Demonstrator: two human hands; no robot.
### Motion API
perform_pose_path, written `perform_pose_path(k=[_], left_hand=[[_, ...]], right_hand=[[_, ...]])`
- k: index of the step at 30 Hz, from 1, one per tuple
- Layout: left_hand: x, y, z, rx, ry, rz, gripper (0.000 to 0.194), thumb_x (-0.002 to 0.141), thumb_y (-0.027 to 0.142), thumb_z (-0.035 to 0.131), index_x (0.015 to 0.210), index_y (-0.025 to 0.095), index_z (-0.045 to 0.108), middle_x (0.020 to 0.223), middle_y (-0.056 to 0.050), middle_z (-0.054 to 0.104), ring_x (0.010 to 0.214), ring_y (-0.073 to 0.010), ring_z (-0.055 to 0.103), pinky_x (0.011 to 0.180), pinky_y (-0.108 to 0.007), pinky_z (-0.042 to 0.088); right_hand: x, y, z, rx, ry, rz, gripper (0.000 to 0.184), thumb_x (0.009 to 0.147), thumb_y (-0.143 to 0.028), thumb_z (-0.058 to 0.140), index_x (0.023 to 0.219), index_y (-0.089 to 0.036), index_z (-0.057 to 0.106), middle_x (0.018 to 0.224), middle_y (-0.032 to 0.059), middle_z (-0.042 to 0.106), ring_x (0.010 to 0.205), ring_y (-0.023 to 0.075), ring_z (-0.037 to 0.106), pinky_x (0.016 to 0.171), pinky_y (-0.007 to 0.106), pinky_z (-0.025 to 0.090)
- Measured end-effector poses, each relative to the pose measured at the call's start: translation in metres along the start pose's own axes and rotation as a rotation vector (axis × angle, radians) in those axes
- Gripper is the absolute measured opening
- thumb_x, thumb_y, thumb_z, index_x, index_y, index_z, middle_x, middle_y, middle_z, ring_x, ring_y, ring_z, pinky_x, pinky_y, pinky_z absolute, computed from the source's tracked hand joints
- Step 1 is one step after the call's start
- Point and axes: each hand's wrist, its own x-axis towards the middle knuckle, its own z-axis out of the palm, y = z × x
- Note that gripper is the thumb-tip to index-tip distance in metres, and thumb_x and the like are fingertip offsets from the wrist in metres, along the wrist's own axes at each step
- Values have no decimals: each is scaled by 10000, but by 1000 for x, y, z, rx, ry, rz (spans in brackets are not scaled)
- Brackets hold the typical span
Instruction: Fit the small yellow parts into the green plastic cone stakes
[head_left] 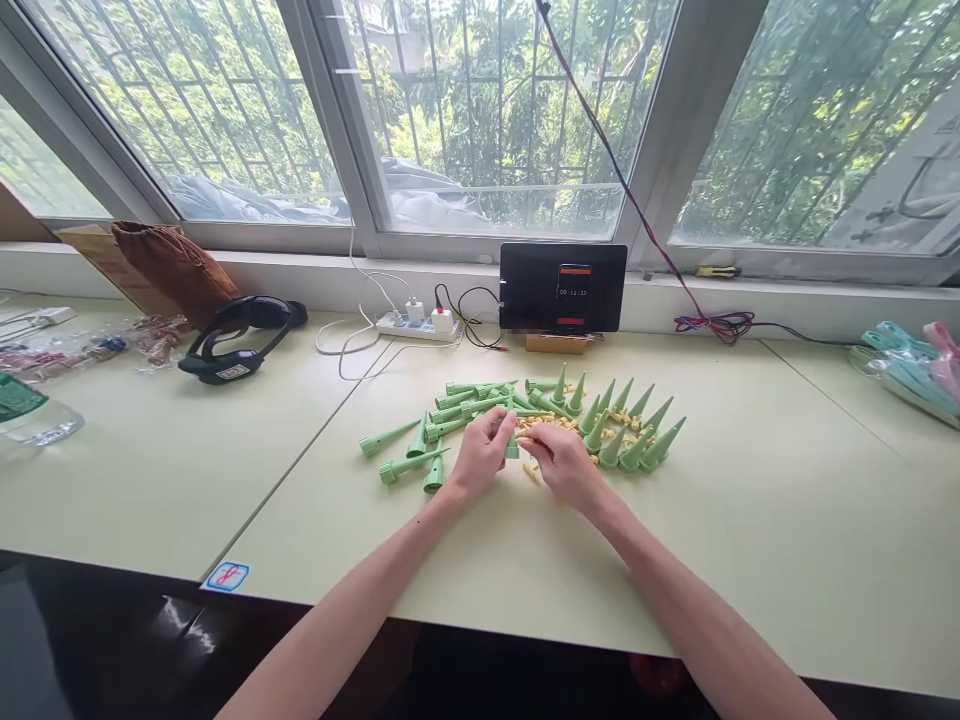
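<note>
At the far left of the frame, a clear bottle (56, 428) with a green label lies on the pale table (787, 520). Next, in the upper left, a soft brown bag (176, 270) leans by a black headset (240, 345). A white power strip (405, 325) sits near the window, left of the middle. Below it, in the middle of the frame, many green cones (405, 468) lie on their sides in a loose heap.

The left hand (482, 452) is here, its fingers wrapped around one green cone (512, 447), point up, in the very middle. Right beside it is the right hand (561, 462). Its fingers are bent in close to that cone, but I cannot tell if they grasp a tiny piece. Small yellow bits (531, 470) lie under and behind the hands. A dark screen (532, 290) stands farther back.

Just right of the hands, more green cones (634, 450) stand up with yellow bits between them. At the far right are blue-green and pink things (907, 365) in clear plastic.
</note>
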Motion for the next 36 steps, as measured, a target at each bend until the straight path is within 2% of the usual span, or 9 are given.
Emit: perform_pose_path(k=[4,6,8,12,16,20,25,31,36], left_hand=[[0,-5,-1,136,27,129,344,920,500,463,779,188,495,568,61,337,476,-72,332,432,-187,297],[0,-7,-1,181,30,204,332,934,463,453,749,188,451,586,55,340,497,-73,308,456,-199,271],[0,-10,-1,218,26,271,319,945,432,443,739,192,414,593,55,331,511,-76,284,477,-210,254],[-2,-12,-1,267,12,342,292,953,397,438,745,199,383,587,61,279,520,-81,250,495,-220,238],[-2,-11,0,251,12,319,293,950,410,445,753,197,397,589,61,284,521,-78,254,490,-212,242],[0,-5,1,110,25,143,348,921,495,465,748,194,433,581,62,302,492,-70,300,444,-184,280],[2,3,-1,-144,-35,-69,369,875,555,506,809,193,508,569,75,290,436,-51,253,371,-162,281],[1,5,-2,-200,-80,-107,379,854,560,533,791,186,532,539,79,308,421,-47,261,360,-156,267],[0,0,0,-135,-65,-66,402,853,580,516,794,183,541,533,76,321,427,-55,265,359,-163,293]], right_hand=[[1,-7,-1,102,-37,132,302,912,-281,497,624,-190,479,555,-33,404,526,110,334,526,258,272],[2,-11,-4,184,-70,253,312,892,-323,528,613,-185,502,540,-30,434,504,101,344,501,251,272],[3,-14,-7,321,-144,390,360,877,-386,550,585,-185,495,511,-29,443,462,91,353,458,241,268],[4,-16,-14,702,-285,675,431,821,-494,629,570,-190,457,463,-80,314,387,47,208,376,213,149],[4,-14,-15,868,-319,728,438,773,-524,693,601,-179,485,508,-81,332,401,34,194,360,198,116],[4,-14,-6,690,-178,623,445,833,-573,602,638,-181,519,493,-63,385,384,57,277,358,210,210],[1,-12,-1,283,5,255,283,907,-451,565,829,-183,606,657,-8,542,534,111,458,519,246,383],[-1,-4,-3,0,42,-11,242,973,-357,480,869,-201,632,762,29,581,674,155,499,641,270,399],[-2,-1,0,-1,38,-12,297,976,-354,461,757,-200,592,691,19,548,636,150,472,618,261,372]])
